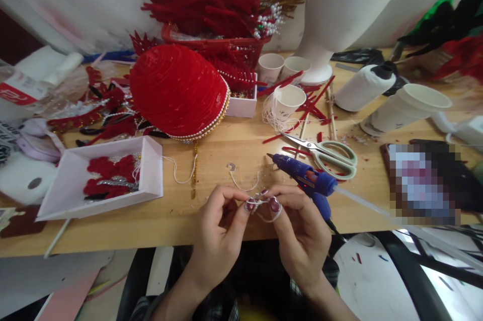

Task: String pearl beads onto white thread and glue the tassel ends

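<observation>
At 6 o'clock over the bench (177, 228), my L hand (222, 225) and R hand (302, 225) pinch white thread (258, 202) tight betw. fingertips, apparently mid-knot; next pull prob. needs even tension (glue gun (302, 172) approx. 2 o'clock).

The white thread (260, 202) is thin, pale and limp, between five and six o'clock from the middle of the view, near the desk's (219, 160) front edge. A short stretch runs between the thumbs of the left hand (222, 225) and right hand (304, 233), where it gathers in a small whitish bunch, too blurred to make out. A slack loop droops toward five o'clock, by the right thumb. Beyond the fingertips, more thread curves in a shallow bow, its ends toward ten and twelve o'clock.
</observation>
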Demonstrator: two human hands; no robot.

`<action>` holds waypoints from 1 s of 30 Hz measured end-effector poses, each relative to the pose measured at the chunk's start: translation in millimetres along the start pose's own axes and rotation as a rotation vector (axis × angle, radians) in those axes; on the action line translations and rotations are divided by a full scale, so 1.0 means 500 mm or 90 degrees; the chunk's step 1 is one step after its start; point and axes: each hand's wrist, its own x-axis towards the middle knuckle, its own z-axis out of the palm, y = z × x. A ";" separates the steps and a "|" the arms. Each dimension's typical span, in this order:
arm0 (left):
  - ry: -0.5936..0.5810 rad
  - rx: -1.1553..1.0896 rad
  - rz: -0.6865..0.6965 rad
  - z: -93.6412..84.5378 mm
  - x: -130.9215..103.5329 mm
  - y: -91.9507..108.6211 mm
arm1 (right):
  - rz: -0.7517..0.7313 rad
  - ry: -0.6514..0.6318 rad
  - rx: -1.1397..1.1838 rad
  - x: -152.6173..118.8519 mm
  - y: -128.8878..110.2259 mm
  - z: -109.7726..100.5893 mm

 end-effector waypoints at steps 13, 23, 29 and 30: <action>-0.001 -0.023 -0.045 0.006 -0.005 0.004 | -0.124 -0.101 -0.066 0.011 -0.001 -0.013; -0.034 -0.045 -0.182 0.010 0.000 0.016 | -0.299 -0.158 -0.220 0.034 -0.007 -0.022; -0.057 -0.022 -0.185 0.012 -0.001 0.016 | -0.294 -0.177 -0.216 0.035 -0.006 -0.026; -0.059 -0.020 -0.183 0.012 0.000 0.015 | -0.273 -0.174 -0.199 0.034 -0.007 -0.026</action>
